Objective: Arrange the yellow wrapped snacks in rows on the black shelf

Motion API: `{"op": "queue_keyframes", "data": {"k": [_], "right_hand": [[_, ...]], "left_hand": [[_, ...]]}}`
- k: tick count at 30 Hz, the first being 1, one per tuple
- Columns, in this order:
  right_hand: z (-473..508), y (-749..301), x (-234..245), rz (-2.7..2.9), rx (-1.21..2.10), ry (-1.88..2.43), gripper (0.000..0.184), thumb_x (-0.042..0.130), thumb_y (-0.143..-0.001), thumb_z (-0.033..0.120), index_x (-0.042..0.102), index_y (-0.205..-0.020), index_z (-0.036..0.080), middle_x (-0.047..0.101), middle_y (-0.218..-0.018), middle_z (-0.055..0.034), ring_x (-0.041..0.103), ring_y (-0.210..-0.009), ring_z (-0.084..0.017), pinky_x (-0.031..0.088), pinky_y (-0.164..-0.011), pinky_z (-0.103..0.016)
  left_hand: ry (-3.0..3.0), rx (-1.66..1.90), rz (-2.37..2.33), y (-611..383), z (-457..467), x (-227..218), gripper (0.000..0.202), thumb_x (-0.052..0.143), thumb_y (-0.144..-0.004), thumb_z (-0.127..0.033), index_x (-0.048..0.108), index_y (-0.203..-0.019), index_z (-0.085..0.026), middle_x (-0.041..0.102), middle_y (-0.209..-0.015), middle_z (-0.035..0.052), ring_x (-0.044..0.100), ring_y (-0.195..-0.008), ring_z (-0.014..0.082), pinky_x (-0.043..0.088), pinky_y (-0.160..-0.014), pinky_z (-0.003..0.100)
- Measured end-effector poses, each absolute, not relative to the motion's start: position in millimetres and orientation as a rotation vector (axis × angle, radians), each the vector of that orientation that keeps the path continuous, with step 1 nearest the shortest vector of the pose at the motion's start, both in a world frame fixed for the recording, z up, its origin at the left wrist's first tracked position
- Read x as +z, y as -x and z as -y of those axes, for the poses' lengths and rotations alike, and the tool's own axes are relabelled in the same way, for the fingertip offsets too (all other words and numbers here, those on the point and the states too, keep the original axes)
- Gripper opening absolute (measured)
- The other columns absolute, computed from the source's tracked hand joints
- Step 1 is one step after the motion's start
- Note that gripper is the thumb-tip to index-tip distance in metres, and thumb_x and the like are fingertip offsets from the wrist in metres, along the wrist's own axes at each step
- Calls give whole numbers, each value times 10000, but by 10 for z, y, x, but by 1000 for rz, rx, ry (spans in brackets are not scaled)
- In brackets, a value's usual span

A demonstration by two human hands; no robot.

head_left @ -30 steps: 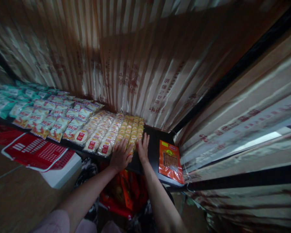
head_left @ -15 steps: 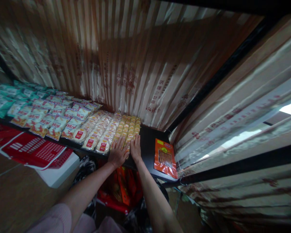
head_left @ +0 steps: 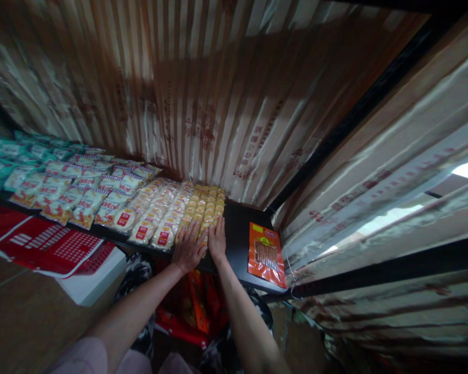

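Rows of small yellow-wrapped snack packs (head_left: 205, 201) lie on a black shelf (head_left: 237, 221). My left hand (head_left: 188, 246) rests on their front end, fingers stretched out and pointing toward the back. Along the right side of the same rows, my right hand (head_left: 217, 240) lies flat with its fingers extended, touching the outer packs. Packs under both palms are hidden. Clear-wrapped round white crackers (head_left: 167, 221) stand in rows just left of the yellow ones.
White and orange snack bags (head_left: 83, 200) and green bags (head_left: 0, 169) fill the shelf's left. An orange flat packet (head_left: 265, 254) lies at its right end. Below are a red basket (head_left: 54, 244), a white box (head_left: 89, 283) and a red container (head_left: 179, 324). Plastic-wrapped corrugated sheeting (head_left: 218, 93) backs the shelf.
The view has shifted slightly, so the goods on the left appear a little further left. Both hands stay against the yellow packs, with hardly any movement.
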State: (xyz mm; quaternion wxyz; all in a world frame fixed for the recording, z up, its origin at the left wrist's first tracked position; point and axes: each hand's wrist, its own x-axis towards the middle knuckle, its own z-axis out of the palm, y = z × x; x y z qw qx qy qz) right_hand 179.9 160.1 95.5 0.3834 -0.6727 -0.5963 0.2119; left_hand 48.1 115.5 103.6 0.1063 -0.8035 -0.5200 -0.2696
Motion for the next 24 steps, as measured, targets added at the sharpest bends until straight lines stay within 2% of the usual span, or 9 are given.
{"op": "queue_keyframes", "data": {"k": [6, 10, 13, 16, 21, 24], "right_hand": [[-1583, -1827, 1030, 1483, 568, 1653, 709, 241, -904, 534, 190, -1482, 127, 94, -1571, -120, 59, -1451, -196, 128, -1163, -417], [-1431, -1866, 1140, 1394, 510, 1580, 696, 267, -906, 531, 206, -1477, 138, 100, -1570, -119, 74, -1450, -206, 143, -1160, -428], [-1175, -1868, 1197, 1334, 447, 1555, 642, 271, -917, 484, 225, -1469, 159, 183, -1554, -112, 156, -1435, -208, 187, -1150, -437], [-794, -1841, 1178, 1308, 433, 1512, 592, 272, -929, 442, 266, -1451, 162, 294, -1513, -115, 268, -1398, -200, 264, -1125, -423], [-103, -1772, 1006, 1329, 512, 1397, 511, 344, -923, 409, 427, -1352, 143, 466, -1396, -133, 442, -1289, -199, 403, -1042, -381], [155, -1717, 831, 1372, 664, 1450, 452, 360, -915, 407, 548, -1240, 156, 613, -1232, -119, 574, -1139, -205, 453, -985, -369]], "left_hand": [[2387, -829, 1505, -462, -1139, 1043, 549, 455, -900, -380, 353, -1427, -263, 282, -1523, 82, 178, -1424, 270, 159, -1142, 484], [2442, -871, 1500, -431, -1143, 1059, 504, 422, -912, -345, 391, -1407, -256, 275, -1525, 90, 160, -1429, 278, 168, -1136, 498], [2458, -909, 1512, -411, -1084, 1047, 495, 379, -927, -308, 376, -1414, -216, 263, -1528, 102, 137, -1434, 270, 163, -1141, 503], [2494, -983, 1503, -393, -852, 955, 504, 350, -931, -278, 356, -1412, -131, 249, -1528, 137, 92, -1441, 265, 174, -1147, 501], [2757, -993, 1341, -311, -119, 575, 484, 334, -904, -172, 372, -1381, -98, 284, -1510, 150, 97, -1443, 237, 270, -1132, 470], [2967, -780, 1408, -240, 236, 281, 473, 386, -867, -137, 440, -1335, -97, 331, -1488, 153, 164, -1431, 230, 331, -1113, 432]]}}
